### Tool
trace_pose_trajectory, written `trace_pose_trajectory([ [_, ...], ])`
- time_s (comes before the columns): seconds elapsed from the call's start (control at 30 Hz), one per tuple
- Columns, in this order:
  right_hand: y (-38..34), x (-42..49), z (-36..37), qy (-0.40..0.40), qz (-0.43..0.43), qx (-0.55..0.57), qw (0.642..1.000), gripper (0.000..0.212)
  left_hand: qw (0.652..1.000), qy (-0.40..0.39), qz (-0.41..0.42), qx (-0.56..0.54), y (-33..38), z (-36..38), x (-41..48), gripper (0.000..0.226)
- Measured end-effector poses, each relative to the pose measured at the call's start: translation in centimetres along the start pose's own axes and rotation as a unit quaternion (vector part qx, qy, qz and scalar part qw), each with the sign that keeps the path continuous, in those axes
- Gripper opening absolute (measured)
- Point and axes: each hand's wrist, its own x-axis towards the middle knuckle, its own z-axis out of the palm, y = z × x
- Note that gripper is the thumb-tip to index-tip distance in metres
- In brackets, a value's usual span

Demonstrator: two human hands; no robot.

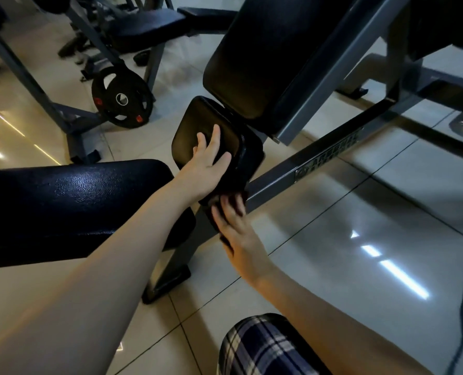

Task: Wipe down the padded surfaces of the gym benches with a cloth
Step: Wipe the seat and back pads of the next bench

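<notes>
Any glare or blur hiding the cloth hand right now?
Head view: dim; white glare streaks on the floor tiles at right; the right hand is motion-blurred over the dark cloth, its grip unclear; the left hand on the seat pad is sharp.

This is a gym. A sloped bench (265, 50) with black padding stands on a grey steel frame (319, 158). Left of it, a black weight plate (122, 100) sits at the foot of another frame. Beyond the plate, farther from the sloped bench, is a flat padded bench (149, 25). Glossy pale floor tiles (360, 212) run beneath it.
</notes>
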Motion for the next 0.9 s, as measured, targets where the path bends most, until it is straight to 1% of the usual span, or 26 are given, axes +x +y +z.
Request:
trace_pose_trajectory([
  [0.03, 0.0, -0.9, -0.4, -0.029, 0.006, 0.014, 0.999, 0.073, 1.0, -0.005, -0.002, 0.01, 0.2, -0.1, 0.0, 0.06],
  [0.07, -0.1, -1.6, -1.0, -0.038, 0.021, 0.034, 0.998, 0.073, 1.0, -0.008, -0.003, 0.02, 0.2, -0.2, 0.0, 0.061],
  [0.13, -0.3, -1.3, -2.9, -0.001, 0.041, 0.068, 0.997, 0.067, 0.999, -0.012, -0.002, 0.038, 0.4, -0.4, 0.0, 0.063],
  [0.2, -0.5, 0.8, -4.7, 0.07, 0.034, 0.082, 0.994, 0.054, 0.999, -0.013, 0.002, 0.051, 0.6, -0.5, 0.1, 0.063],
  [0.27, -0.3, 3.5, -5.6, 0.116, 0.042, 0.086, 0.989, 0.051, 0.998, -0.011, 0.0, 0.064, 0.9, -0.5, 0.1, 0.064],
  [0.37, 0.2, 6.3, -4.6, 0.134, 0.083, 0.103, 0.982, 0.055, 0.997, -0.012, -0.007, 0.071, 1.0, -0.5, 0.1, 0.064],
  [0.47, -0.1, 5.9, -2.2, 0.147, 0.089, 0.095, 0.981, 0.053, 0.998, -0.011, -0.018, 0.066, 1.2, -0.5, 0.1, 0.063],
  [0.5, -0.4, 4.8, -1.6, 0.133, 0.087, 0.083, 0.984, 0.056, 0.998, -0.009, -0.02, 0.062, 1.2, -0.5, 0.1, 0.063],
  [0.6, -1.0, 0.8, -0.4, 0.038, 0.069, 0.046, 0.996, 0.073, 0.998, -0.022, -0.03, 0.057, 1.1, -0.4, -0.1, 0.063],
  [0.63, -0.9, -0.1, -0.5, 0.007, 0.076, 0.05, 0.996, 0.075, 0.997, -0.027, -0.034, 0.061, 1.3, -0.5, -0.2, 0.063],
  [0.7, -1.2, -0.5, -1.5, -0.027, 0.11, 0.089, 0.99, 0.075, 0.996, -0.031, -0.041, 0.08, 1.7, -0.9, -0.4, 0.064],
  [0.77, -2.4, 0.2, -3.3, -0.03, 0.142, 0.155, 0.977, 0.068, 0.992, -0.037, -0.045, 0.115, 2.3, -1.7, -0.8, 0.068],
  [0.83, -4.1, 1.0, -5.7, -0.023, 0.178, 0.238, 0.955, 0.055, 0.986, -0.045, -0.036, 0.157, 3.5, -2.7, -1.5, 0.071],
  [0.9, -6.0, 2.4, -8.8, -0.019, 0.238, 0.314, 0.919, 0.052, 0.978, -0.058, -0.009, 0.199, 5.4, -4.0, -2.6, 0.061],
])
